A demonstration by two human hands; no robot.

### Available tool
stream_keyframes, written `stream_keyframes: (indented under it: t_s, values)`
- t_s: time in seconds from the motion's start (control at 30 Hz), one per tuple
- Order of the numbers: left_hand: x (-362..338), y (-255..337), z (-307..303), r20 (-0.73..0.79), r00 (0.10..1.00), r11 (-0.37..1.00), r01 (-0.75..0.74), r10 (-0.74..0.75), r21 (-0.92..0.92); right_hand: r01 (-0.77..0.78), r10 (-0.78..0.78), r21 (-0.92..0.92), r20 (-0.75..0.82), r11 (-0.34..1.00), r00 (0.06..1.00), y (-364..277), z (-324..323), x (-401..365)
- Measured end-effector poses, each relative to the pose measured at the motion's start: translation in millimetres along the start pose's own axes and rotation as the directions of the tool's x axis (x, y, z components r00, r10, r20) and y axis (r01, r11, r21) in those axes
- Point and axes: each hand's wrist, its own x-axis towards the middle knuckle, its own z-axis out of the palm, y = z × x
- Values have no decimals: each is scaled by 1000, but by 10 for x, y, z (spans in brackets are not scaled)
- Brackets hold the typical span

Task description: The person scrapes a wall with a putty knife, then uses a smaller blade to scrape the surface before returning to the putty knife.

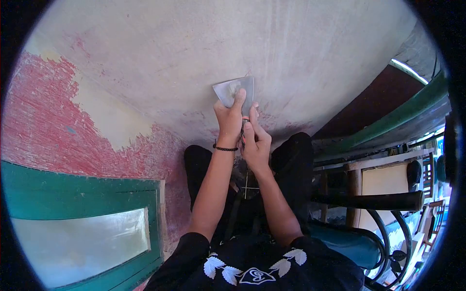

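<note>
A wide metal putty knife [246,93] lies with its blade against the pale, scraped wall [194,43]. My left hand [230,116] is closed on it near the blade, the thumb pressed along the metal. Lower down, my right hand [257,145] wraps around the dark and orange handle [244,127], thumb on top and one finger reaching up toward the blade. Much of the handle is hidden by my fingers. Faint pink paint traces show on the wall around the blade.
Flaking red paint [58,116] covers the wall at left, above a green-framed window [82,194]. A metal chair with a green seat [347,242] stands close at my right. A curved green rail [393,119] runs along the upper right. My black-clad knees flank my hands.
</note>
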Motion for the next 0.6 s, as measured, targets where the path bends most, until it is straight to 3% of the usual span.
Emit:
stream_keyframes:
  t_s: [0.03, 0.07, 0.13, 0.17, 0.23, 0.3, 0.37, 0.43, 0.6]
  values:
    - [15, -5, -7, -5, 1000, 1000, 1, -1, 2, 10, -10, 2, 0, 1000, 1000, -14, 6, 10]
    - [12, -17, -23, -7, 1000, 1000, 7, -7, 5, 146, -149, -86, -22, 985, 989, 94, 15, 53]
    - [-110, -66, -69, -8, 999, 999, 49, -49, 13, 173, -178, -119, -31, 978, 984, 277, 5, -44]
    - [-168, -97, -89, -5, 997, 997, 73, -73, 12, 82, -83, -56, -19, 995, 996, 345, -13, -105]
    - [-243, -233, -160, -13, 995, 993, 102, -102, 54, 36, -36, -36, -8, 999, 999, 595, -55, -191]
    - [-335, -483, -312, -49, 993, 985, 116, -110, 131, 116, -117, -132, -2, 984, 993, 899, -113, -280]
    - [-342, -626, -342, -75, 992, 993, 108, -104, 47, -23, 26, -89, 35, 996, 999, 861, -170, -312]
    - [-307, -526, -242, -88, 991, 995, 97, -98, -19, -39, 44, -85, 56, 996, 997, 729, -187, -247]
    - [-85, -170, 36, -3, 996, 980, 92, -94, -176, 319, -324, -246, 22, 915, 946, 465, -190, 99]
